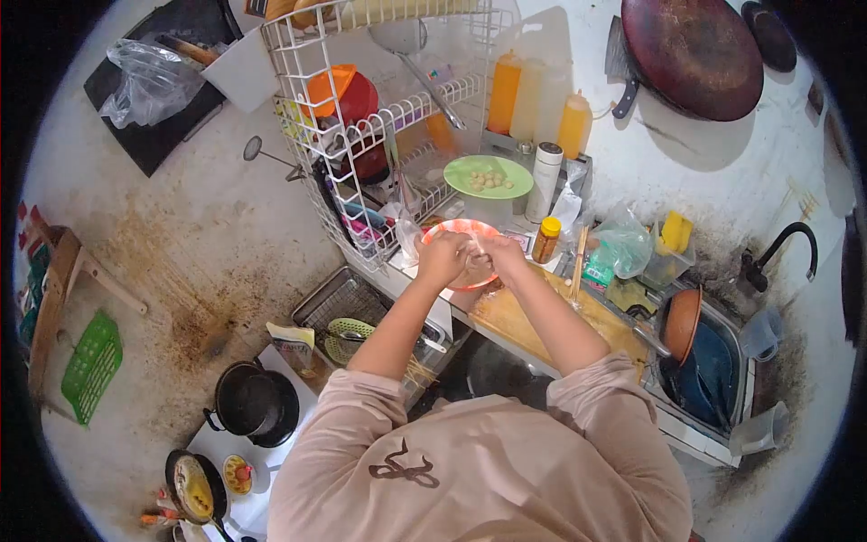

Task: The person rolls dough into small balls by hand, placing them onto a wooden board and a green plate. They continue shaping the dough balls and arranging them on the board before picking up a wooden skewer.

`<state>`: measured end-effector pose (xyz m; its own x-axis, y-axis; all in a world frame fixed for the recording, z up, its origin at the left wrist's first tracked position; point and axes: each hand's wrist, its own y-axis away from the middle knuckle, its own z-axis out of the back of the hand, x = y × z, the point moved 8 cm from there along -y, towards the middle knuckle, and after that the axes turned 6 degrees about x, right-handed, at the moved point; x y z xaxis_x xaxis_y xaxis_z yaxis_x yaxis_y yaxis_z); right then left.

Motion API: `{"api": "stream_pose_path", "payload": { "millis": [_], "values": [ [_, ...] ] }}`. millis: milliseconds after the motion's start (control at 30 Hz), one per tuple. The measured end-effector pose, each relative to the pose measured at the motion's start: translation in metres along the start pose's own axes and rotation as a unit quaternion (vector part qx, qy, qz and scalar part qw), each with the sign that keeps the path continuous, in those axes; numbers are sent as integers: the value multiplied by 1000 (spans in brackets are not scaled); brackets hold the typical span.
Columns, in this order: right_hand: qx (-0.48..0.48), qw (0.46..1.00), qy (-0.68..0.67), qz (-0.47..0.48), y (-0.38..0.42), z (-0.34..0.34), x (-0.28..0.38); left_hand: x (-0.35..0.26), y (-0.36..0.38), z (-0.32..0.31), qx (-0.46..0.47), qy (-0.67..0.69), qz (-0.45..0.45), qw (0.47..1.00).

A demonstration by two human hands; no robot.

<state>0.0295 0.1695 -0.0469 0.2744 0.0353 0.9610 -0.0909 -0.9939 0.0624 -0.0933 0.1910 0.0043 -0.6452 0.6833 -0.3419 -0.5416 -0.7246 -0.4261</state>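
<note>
Over an orange-and-white bowl (pixel 462 225) on the counter, my left hand (pixel 442 259) and my right hand (pixel 506 256) are close together. The fingers of both are curled and pressed together. Something small and pale shows between the fingertips, too small to name. My hands and wrists hide part of the bowl. Just behind it, a green plate (pixel 465 169) carries several small pale balls (pixel 490 180). To the right of my right hand stands a jar with a yellow lid (pixel 547 240).
A wooden cutting board (pixel 515 312) lies right of the bowl, beside a sink (pixel 742 397) with pans. A white wire rack (pixel 302 117) rises at left. Sauce bottles (pixel 504 92) and a white flask (pixel 544 183) stand behind. Pans, including a black pot (pixel 256 403), sit lower left.
</note>
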Motion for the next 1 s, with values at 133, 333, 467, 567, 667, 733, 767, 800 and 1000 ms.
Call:
{"api": "stream_pose_path", "payload": {
  "millis": [133, 333, 467, 567, 667, 733, 767, 800, 1000],
  "values": [
    [-48, 995, -81, 34, -2, 22, 8, 30, -4, -12, 25, 69, 23, 997],
    [12, 996, -89, 3, 3, 12, 13, 24, -3, -18, -2, 126, -31, 992],
    [59, 997, -42, 11, 11, 1, 6, 18, -6, -25, -27, 310, -70, 948],
    [67, 996, -51, -24, 23, -14, 5, 7, -1, -18, -12, 294, -81, 952],
    [87, 995, -15, -51, 21, -11, 2, -2, 2, -3, -79, 251, -135, 955],
    [99, 992, -70, -35, 23, -14, 5, -11, 6, 11, -99, 231, -138, 958],
    [105, 989, -98, -28, 24, -15, 6, -14, 9, 15, -129, 233, -145, 953],
    [109, 986, -127, -21, 25, -16, 5, -11, 8, 11, -130, 241, -135, 952],
    [47, 981, -189, -20, 14, -13, -8, -1, 5, -3, -110, 363, 18, 925]
  ]
}}
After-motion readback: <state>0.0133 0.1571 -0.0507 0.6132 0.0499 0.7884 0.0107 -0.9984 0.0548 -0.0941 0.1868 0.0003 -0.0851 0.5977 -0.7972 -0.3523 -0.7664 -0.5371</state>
